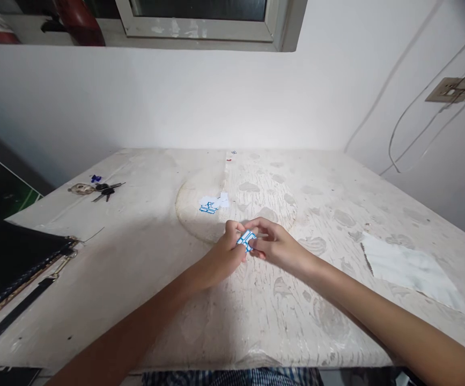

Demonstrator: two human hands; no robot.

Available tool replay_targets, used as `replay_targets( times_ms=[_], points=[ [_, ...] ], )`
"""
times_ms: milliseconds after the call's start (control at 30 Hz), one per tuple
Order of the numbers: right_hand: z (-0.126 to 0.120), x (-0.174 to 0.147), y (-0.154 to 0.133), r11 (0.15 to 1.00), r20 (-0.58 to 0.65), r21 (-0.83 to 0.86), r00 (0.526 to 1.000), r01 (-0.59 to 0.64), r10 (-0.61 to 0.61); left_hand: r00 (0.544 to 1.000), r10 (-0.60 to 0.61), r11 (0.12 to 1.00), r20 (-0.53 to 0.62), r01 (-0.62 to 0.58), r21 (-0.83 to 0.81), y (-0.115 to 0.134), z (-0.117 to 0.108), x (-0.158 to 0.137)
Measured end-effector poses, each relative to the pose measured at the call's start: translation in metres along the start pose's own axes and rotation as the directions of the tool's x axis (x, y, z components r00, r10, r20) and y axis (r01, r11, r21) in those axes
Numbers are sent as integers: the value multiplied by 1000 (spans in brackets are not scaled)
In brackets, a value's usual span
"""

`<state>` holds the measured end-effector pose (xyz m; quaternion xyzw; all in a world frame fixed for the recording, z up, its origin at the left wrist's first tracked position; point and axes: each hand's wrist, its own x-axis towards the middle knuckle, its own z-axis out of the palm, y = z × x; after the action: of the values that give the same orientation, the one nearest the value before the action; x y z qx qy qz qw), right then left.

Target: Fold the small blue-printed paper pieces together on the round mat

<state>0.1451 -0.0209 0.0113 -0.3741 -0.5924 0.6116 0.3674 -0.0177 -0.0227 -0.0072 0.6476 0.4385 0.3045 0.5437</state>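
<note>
Both my hands meet over the middle of the table. A small white piece with blue outlines [246, 239] is pinched between them; its exact kind I cannot make out. My left hand [232, 244] grips its left side, thumb on top. From the right, my right hand [270, 241] holds the same piece, its thumb lying across the near face. Just beyond the hands, several blue outline pieces [208, 208] lie on the table beside small white scraps [224, 200].
The patterned cover lies on the table [135, 289]. At the left are keys [105, 189], a small blue object [96, 178] and a black bag [19, 262] with a strap. A white cloth [409, 268] lies at the right. Cables hang by a wall socket [453, 90].
</note>
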Motion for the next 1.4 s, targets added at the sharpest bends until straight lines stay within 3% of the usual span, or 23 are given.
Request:
replay_targets(
  times_ms=[167,267,367,500,633,767,967,1067,1233,1400],
  points=[
    [-2,1,2,995,17,-102,1000,21,-20,998,35,997,43,-37,64,10,0,-4],
    [-6,1,2,957,-66,-283,994,65,-87,996,88,971,-2,-85,224,20,-1,-4],
    [-8,1,3,819,-125,-559,964,129,-236,971,240,844,-15,-201,497,25,-3,-2],
    [-8,0,4,598,-46,-783,944,168,-326,932,356,592,66,-280,756,23,-7,2],
    [-6,-1,5,557,0,-812,953,178,-304,938,331,503,102,-267,822,20,-10,2],
    [-7,1,8,552,48,-805,950,219,-307,953,299,540,56,-217,813,21,-12,-1],
    [-4,5,6,509,114,-814,937,279,-331,956,284,756,-68,-180,630,20,-9,1],
    [-2,6,5,506,109,-819,940,269,-323,971,215,790,-99,-113,603,22,-8,2],
    [-2,6,7,429,163,-848,923,311,-348,992,101,833,-79,-41,551,27,-16,0],
    [-3,5,7,440,143,-843,917,310,-373,999,19,897,-32,-3,442,28,-23,-2]
  ],
)
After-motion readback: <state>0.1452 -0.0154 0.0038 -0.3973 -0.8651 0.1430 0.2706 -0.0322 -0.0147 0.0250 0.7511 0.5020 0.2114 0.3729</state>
